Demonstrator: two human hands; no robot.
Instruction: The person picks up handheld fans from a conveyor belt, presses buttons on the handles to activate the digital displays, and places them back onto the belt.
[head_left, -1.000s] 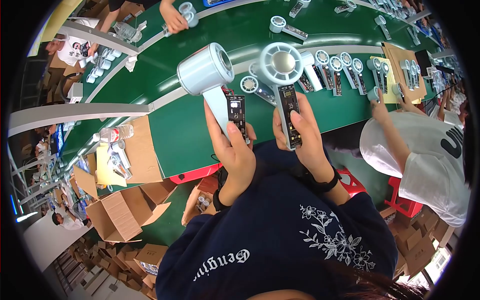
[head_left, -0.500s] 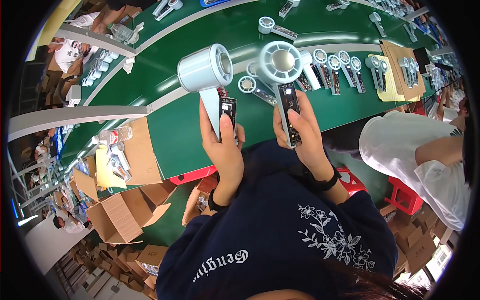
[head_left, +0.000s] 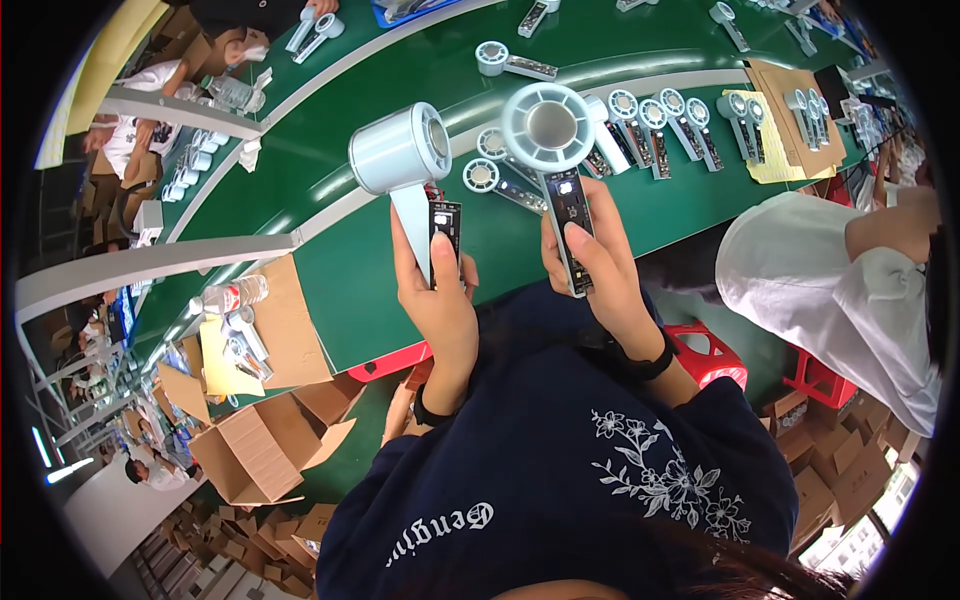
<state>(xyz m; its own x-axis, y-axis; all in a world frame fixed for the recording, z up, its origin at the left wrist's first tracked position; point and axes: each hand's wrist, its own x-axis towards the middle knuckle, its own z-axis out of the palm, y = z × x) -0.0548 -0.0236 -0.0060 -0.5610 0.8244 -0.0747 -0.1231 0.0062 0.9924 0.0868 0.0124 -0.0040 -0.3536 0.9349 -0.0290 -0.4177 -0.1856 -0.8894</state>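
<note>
My left hand (head_left: 440,315) is closed round the handle of a pale blue handheld fan (head_left: 385,155), its thumb on the bare black circuit board. A small display on that board is lit. In my right hand (head_left: 605,255) is a second handheld fan (head_left: 548,125), its round grille facing me. My right thumb presses on its exposed board, which also has a lit display. Both fans are held upright, side by side, above the near edge of the green table (head_left: 370,285). Behind them lie several similar fans (head_left: 655,125) with open handles.
An open cardboard box (head_left: 255,450) stands at the lower left, below a cardboard sheet (head_left: 290,320) with a plastic bottle (head_left: 235,294). A grey metal bar (head_left: 150,247) crosses the left side. A person in a white shirt (head_left: 800,260) sits at the right, near red stools (head_left: 705,355).
The view has shifted slightly, so table things sit a little differently. Both hands keep hold of their fans; the right fan's grille is tipped slightly more toward me.
</note>
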